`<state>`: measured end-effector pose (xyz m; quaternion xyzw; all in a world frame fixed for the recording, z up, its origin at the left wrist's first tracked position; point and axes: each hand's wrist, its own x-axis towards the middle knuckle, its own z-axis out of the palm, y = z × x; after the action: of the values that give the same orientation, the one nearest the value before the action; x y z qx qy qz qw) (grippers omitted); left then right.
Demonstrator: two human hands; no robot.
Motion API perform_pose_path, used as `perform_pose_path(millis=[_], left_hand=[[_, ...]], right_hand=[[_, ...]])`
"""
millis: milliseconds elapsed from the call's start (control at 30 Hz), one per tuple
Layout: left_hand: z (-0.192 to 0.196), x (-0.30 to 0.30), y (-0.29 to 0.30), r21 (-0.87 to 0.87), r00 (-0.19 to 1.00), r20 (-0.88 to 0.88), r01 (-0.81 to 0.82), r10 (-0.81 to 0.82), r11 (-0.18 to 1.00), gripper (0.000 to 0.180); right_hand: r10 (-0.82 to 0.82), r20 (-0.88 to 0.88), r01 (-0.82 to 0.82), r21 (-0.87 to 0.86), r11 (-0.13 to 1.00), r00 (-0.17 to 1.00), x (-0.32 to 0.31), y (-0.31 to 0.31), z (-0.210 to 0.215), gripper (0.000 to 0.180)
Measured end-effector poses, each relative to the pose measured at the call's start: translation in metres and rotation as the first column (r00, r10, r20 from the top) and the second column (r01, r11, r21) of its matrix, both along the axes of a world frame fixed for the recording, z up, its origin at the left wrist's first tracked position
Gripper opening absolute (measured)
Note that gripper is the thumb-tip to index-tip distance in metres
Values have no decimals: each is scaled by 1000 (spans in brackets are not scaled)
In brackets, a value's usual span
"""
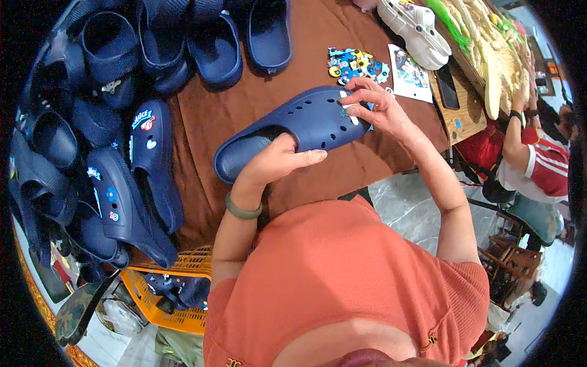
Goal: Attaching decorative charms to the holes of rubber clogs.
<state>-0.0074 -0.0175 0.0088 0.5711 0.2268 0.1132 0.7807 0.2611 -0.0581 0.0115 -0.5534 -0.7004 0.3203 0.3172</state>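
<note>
A navy blue clog (318, 116) with round vent holes lies tilted over the brown cloth, its toe to the right. My left hand (275, 160) grips it, fingers inside the foot opening and thumb along the outer side. At the toe, my right hand (382, 110) pinches a white shoe charm (353, 117) with thumb and fingers, against the holes. The exact fit of the charm in a hole is hidden by my fingers. Beyond the toe lies a pile of small colourful charms (354, 64), beside a white printed packet (409, 73).
Navy slides (214, 52) and clogs with charms (153, 153) crowd the left of the brown-covered table (202, 122). A white clog (419, 33) and a phone (447, 87) are at far right. An orange basket (143, 306) stands below left. Another person (526, 153) is at right.
</note>
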Motion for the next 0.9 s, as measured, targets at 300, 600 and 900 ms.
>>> perform_pose_path(millis=[300, 600, 900], left_hand=[[-5, 0, -21, 223, 999, 31, -33, 26, 974, 54], [1, -2, -33, 435, 996, -20, -67, 84, 898, 42], [3, -1, -33, 537, 996, 30, -91, 88, 839, 38]], right_hand=[[-63, -204, 46, -88, 995, 977, -1, -5, 13, 25], [-91, -221, -25, -472, 881, 971, -2, -6, 36, 71], [-319, -394, 137, -425, 895, 862, -30, -22, 23, 63]])
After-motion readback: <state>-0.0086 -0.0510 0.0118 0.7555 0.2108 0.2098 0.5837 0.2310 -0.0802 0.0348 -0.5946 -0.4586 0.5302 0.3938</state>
